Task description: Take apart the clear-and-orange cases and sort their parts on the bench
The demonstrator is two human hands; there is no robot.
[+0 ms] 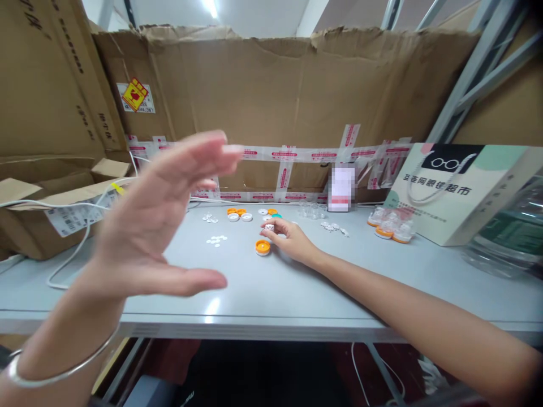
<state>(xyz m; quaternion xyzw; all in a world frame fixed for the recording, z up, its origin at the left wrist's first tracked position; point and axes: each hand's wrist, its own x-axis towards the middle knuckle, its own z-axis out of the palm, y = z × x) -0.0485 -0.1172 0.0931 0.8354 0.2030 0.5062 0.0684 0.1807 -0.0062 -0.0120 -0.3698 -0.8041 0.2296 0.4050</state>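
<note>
My left hand [144,226] is raised close to the camera, thumb and fingers wide apart, with nothing between them. Over the grey tabletop [254,294], my right hand [292,240] pinches a small white plastic part [269,227] between thumb and fingertips; its exact kind is too small to make out. Just below those fingertips an orange round cap [262,247] with a white base sits on the table. Behind the right hand lie more orange and white rings and a green one [276,216], partly covered by the fingers.
White discs [217,241] lie left of centre, white rings [246,217] behind them. Small white parts [334,228], clear cups [313,210] and a phone [341,187] are at back right. Assembled clear-topped pieces [392,225], a paper bag [449,192] and a bottle [509,232] stand right; an open carton [55,209] left.
</note>
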